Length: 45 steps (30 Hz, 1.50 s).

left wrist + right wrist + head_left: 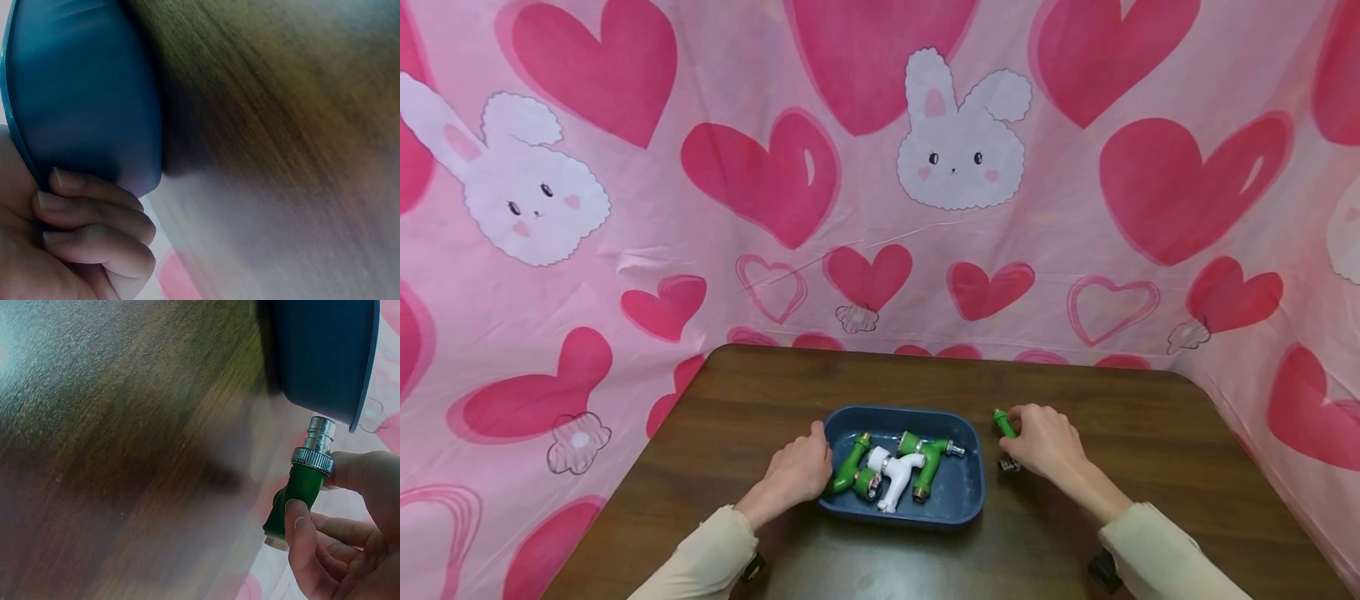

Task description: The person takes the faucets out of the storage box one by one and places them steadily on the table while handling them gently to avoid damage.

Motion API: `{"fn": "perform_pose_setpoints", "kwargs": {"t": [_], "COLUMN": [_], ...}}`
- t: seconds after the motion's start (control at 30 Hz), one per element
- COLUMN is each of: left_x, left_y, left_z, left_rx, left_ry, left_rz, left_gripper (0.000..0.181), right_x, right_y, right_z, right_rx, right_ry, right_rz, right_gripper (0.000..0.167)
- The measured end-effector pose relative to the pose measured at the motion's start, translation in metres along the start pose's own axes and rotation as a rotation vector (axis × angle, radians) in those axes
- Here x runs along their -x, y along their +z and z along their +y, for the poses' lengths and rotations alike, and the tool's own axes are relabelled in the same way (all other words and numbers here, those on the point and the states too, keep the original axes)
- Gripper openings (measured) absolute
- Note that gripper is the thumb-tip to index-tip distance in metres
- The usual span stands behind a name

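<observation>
A dark blue plastic basin (961, 492) stands on the table. My left hand (799, 467) grips its left side, fingers curled against the outer wall in the left wrist view. Inside lie a green tap (848, 467) on the left, a white tap (898, 479) in the middle and another green tap (929, 467) on the right. To the right of the basin, my right hand (1047, 437) holds a green tap (306, 484) between thumb and fingers. Its ribbed metal collar and hose nozzle show in the right wrist view; the hand covers part of its body.
The brown wooden table (760, 375) carries the basin near its middle. A pink cloth (865, 208) with hearts and rabbits hangs behind the table and along its sides.
</observation>
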<state>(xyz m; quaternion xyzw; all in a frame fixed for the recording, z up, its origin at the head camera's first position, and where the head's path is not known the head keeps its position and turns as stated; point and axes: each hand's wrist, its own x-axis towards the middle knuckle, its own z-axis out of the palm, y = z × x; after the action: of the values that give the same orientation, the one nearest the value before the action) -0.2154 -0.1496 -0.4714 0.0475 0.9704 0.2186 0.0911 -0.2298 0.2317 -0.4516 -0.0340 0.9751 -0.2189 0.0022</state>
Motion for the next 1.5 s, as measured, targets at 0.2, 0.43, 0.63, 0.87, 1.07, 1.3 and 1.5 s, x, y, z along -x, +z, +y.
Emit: {"fn": "perform_pose_setpoints", "kwargs": {"t": [0.2,0.43,0.63,0.87,1.07,1.3,1.5], "left_x": [0.001,0.003,0.003,0.001,0.002,0.0,0.0], "left_y": [0.0,0.004,0.004,0.001,0.0,-0.002,-0.001], "left_z": [0.001,-0.001,0.0,0.001,0.003,0.002,0.002], "left_rx": [0.006,0.002,0.018,0.009,0.014,-0.051,-0.051], "left_ry": [-0.008,-0.017,-0.013,-0.012,-0.012,0.011,0.013], "left_rz": [-0.001,-0.006,-0.007,-0.001,0.0,0.033,0.03], "left_gripper": [0.036,0.04,0.04,0.039,0.039,0.031,0.031], "right_x": [-0.002,-0.002,-0.002,-0.004,-0.004,-0.003,-0.004], "right_y": [0.002,0.006,0.007,0.004,0.005,0.008,0.01], "right_z": [0.0,0.0,0.0,-0.001,0.0,0.002,0.002], "right_rx": [0.0,-0.014,-0.013,-0.007,-0.006,0.01,0.02], "right_ry": [-0.002,0.008,0.011,0.001,0.003,-0.027,-0.035], "right_rz": [-0.004,-0.021,-0.024,-0.013,-0.024,-0.005,-0.004], "right_gripper": [0.044,0.045,0.044,0.044,0.044,0.042,0.041]}}
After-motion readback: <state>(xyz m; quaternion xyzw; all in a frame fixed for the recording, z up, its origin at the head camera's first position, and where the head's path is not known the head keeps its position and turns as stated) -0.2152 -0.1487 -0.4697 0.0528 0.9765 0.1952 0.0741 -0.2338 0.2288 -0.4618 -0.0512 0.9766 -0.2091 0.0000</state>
